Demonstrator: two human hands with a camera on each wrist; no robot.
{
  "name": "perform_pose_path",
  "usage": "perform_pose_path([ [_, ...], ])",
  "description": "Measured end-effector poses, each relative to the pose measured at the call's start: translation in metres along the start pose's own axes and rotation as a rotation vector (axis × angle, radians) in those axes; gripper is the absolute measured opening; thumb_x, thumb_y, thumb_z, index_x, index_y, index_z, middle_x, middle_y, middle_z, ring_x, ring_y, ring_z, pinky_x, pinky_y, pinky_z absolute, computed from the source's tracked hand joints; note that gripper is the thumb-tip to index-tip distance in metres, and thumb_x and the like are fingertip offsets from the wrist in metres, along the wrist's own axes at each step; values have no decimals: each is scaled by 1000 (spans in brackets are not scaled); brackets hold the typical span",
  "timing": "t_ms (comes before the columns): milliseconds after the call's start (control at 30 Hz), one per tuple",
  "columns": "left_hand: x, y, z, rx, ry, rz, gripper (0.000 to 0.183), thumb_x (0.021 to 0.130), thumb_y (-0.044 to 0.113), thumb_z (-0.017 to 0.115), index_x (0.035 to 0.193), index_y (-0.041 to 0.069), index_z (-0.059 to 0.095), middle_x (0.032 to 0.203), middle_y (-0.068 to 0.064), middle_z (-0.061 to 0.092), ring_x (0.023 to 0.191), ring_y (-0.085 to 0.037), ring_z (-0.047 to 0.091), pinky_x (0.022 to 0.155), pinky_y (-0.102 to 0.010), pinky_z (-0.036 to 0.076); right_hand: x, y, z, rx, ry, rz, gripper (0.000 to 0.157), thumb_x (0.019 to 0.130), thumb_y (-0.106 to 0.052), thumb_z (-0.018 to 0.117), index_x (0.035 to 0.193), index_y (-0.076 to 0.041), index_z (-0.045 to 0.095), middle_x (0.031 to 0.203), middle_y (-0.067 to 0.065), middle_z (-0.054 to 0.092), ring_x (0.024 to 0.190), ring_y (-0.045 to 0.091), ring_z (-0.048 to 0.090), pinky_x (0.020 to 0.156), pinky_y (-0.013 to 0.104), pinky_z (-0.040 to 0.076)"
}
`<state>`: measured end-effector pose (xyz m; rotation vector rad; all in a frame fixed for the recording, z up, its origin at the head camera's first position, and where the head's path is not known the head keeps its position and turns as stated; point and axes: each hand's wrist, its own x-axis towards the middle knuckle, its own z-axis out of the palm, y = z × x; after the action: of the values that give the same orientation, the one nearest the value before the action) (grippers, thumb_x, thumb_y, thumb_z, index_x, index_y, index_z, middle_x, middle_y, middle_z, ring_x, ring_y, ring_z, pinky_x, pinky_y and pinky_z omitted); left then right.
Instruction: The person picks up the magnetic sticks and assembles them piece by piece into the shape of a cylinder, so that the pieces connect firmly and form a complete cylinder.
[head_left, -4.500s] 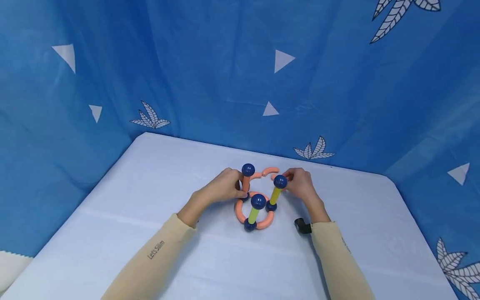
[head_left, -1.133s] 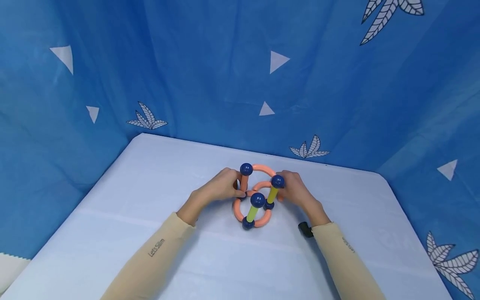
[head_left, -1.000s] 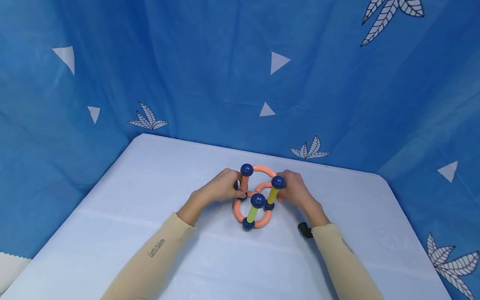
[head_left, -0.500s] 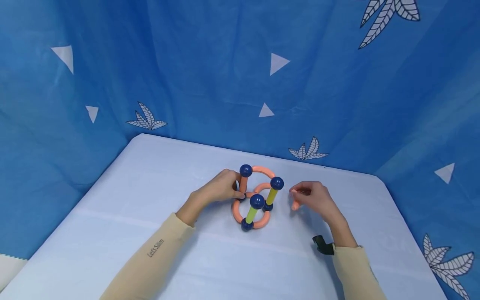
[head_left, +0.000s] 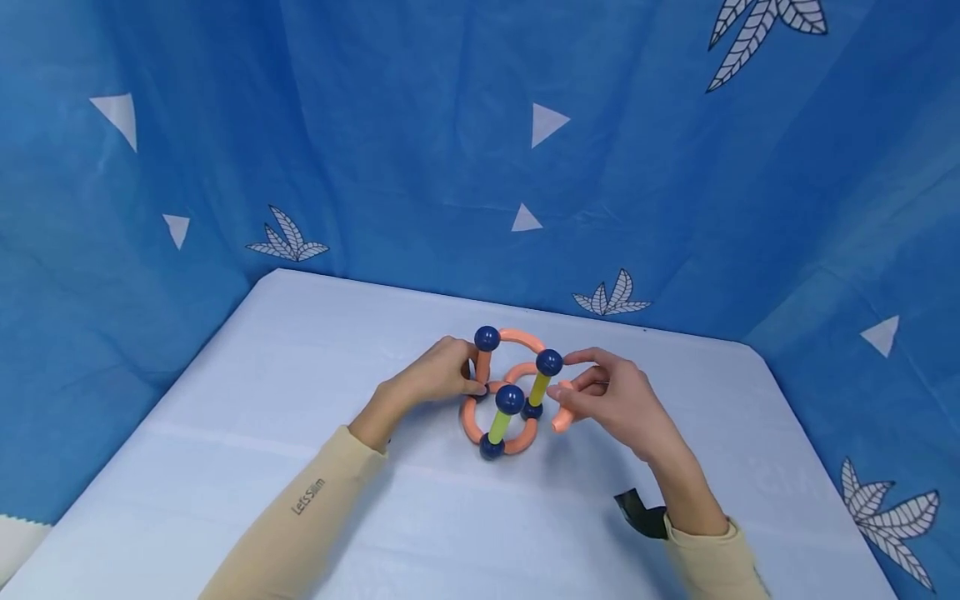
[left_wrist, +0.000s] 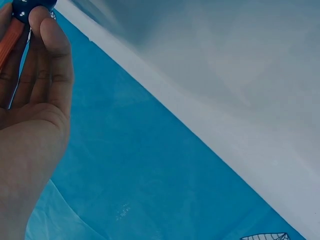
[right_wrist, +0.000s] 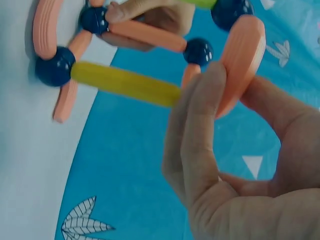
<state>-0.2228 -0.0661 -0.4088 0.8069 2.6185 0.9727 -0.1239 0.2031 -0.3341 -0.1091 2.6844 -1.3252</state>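
A magnetic stick-and-ball frame stands on the white table (head_left: pixel 420 517). Curved salmon sticks and blue balls make its base ring; an orange stick (head_left: pixel 483 367), a yellow stick (head_left: pixel 540 388) and a green stick (head_left: pixel 500 428) rise from it, each topped by a blue ball. One curved stick (head_left: pixel 522 337) bridges the two rear top balls. My left hand (head_left: pixel 441 372) grips the base ball (right_wrist: pixel 94 20) under the orange stick, thumb on it. Between thumb and fingers, my right hand (head_left: pixel 628 407) pinches another curved stick (right_wrist: pixel 241 57), its index fingertip at the yellow stick's top ball (head_left: pixel 549 362).
Behind the frame lies a further curved stick (head_left: pixel 521 371), low at the base. A black fitting (head_left: pixel 641 515) sits at the right wrist. Blue patterned sheeting (head_left: pixel 420 150) hangs behind the table's far edge and along its sides.
One curved stick now spans the two rear top balls. My right hand drew away rightward with another curved stick, then came back left to the yellow stick's top ball. My left hand stays put.
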Motion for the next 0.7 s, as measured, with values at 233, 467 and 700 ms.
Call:
perform_pose_path([
  [233, 0, 1, -4, -16, -4, -13, 15, 88, 16, 87, 96, 13, 75, 89, -2, 72, 75, -14, 63, 67, -29, 51, 5, -6, 13, 143, 84, 54, 63, 96, -29, 80, 146, -6, 51, 95, 14, 71, 80, 20, 77, 75, 33, 63],
  [467, 1, -1, -3, -3, 6, -3, 15, 88, 17, 88, 93, 13, 75, 91, -2, 74, 75, -12, 65, 68, -28, 52, 7, -7, 19, 263, 62, 75, 61, 97, -33, 79, 144, -6, 51, 98, 15, 68, 81, 20, 77, 73, 39, 64],
  [700, 1, 0, -3, -1, -3, -1, 14, 88, 17, 88, 93, 13, 75, 91, -1, 75, 76, -11, 65, 69, -28, 52, 6, -7, 12, 334, -87, 85, 67, 99, -28, 76, 151, -3, 42, 114, 20, 63, 95, 21, 75, 85, 40, 64],
])
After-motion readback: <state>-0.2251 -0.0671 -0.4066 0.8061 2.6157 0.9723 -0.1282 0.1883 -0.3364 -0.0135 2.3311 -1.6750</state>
